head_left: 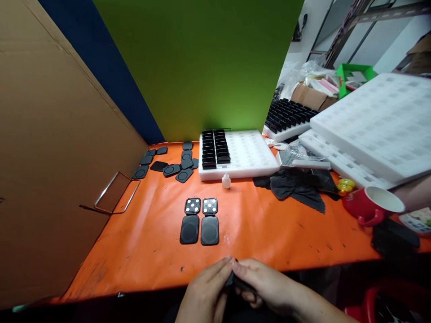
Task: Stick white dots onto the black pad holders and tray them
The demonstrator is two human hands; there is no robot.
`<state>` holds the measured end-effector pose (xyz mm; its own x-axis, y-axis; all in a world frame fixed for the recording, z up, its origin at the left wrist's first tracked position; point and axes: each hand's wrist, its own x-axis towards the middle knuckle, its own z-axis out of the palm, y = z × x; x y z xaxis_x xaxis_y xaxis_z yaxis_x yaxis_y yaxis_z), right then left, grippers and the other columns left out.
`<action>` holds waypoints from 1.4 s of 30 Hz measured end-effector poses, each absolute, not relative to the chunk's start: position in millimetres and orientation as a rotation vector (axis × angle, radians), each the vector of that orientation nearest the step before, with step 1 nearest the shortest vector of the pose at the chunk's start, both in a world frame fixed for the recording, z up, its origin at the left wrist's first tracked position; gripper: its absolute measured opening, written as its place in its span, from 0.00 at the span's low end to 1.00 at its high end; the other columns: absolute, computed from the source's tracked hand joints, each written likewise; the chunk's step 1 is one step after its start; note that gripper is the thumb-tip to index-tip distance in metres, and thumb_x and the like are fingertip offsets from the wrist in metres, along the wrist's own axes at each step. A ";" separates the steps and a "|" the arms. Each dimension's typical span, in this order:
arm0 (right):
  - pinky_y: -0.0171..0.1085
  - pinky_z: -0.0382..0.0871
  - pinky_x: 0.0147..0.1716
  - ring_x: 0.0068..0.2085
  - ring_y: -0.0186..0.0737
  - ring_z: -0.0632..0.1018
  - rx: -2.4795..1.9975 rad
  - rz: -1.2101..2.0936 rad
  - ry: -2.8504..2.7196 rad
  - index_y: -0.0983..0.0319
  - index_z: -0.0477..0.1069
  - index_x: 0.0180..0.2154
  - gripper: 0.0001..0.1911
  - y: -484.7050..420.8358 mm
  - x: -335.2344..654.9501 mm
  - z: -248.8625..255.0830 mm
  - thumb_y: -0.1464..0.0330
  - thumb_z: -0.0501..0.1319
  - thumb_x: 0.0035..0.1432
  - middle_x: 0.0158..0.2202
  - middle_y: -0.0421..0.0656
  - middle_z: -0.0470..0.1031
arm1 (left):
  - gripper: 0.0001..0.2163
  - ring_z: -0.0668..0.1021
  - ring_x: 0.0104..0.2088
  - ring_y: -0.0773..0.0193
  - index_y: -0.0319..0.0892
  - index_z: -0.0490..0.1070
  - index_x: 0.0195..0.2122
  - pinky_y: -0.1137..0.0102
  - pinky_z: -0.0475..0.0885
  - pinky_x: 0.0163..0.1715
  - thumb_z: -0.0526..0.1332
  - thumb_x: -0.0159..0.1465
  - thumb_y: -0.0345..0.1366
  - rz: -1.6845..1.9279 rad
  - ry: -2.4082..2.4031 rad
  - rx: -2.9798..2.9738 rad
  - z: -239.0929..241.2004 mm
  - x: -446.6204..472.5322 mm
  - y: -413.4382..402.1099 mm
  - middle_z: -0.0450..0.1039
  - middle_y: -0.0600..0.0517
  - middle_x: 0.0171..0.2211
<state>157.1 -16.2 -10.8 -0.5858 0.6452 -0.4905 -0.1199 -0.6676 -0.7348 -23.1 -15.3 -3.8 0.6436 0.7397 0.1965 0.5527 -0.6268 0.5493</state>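
My left hand [206, 289] and my right hand [261, 282] meet at the near edge of the orange table [269, 229], fingers pinched together on a small black part [235, 281] held between them. Just beyond them two opened black cases [200, 220] lie side by side, their upper halves showing white dots. Farther back stands a white foam tray [247, 154] with two columns of black cases [215, 149] slotted in its left side. A small white bottle [226, 181] stands in front of the tray.
Loose black pads [171, 162] are scattered at the back left. A cardboard wall [50, 148] with a wire handle [112, 194] closes the left side. A black cloth [298, 186], a red cup [372, 207] and stacked white foam trays [373, 128] lie at the right.
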 end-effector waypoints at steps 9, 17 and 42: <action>0.28 0.48 0.15 0.17 0.24 0.57 -1.078 2.068 -1.047 0.66 0.64 0.25 0.27 -20.2 148.0 -23.1 0.49 0.46 0.57 0.17 0.35 0.57 | 0.16 0.76 0.41 0.65 0.46 0.65 0.49 0.73 0.70 0.41 0.51 0.61 0.28 0.597 1.165 1.925 -0.9 -19.1 -13.1 0.74 0.49 0.42; 0.27 0.44 0.15 0.17 0.22 0.55 -1.013 2.126 -0.794 0.65 0.66 0.35 0.17 -12.1 140.7 -1.8 0.56 0.54 0.56 0.22 0.35 0.59 | 0.13 0.75 0.29 0.62 0.39 0.69 0.27 0.71 0.70 0.31 0.54 0.60 0.44 0.785 1.286 1.034 -2.3 -14.6 -1.0 0.74 0.50 0.27; 0.27 0.40 0.14 0.14 0.21 0.52 -1.050 2.081 -0.420 0.64 0.63 0.29 0.17 -16.7 140.8 -4.6 0.55 0.55 0.54 0.17 0.32 0.57 | 0.16 0.77 0.40 0.64 0.44 0.63 0.51 0.73 0.71 0.39 0.51 0.61 0.30 0.590 1.193 2.050 -0.3 -22.2 -8.2 0.75 0.49 0.42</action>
<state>140.8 -16.7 -4.6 -0.3786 0.7488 -0.5440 -0.4788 -0.6615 -0.5772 -22.2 -8.2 -0.3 0.4760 0.8783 0.0446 0.5683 -0.3459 0.7465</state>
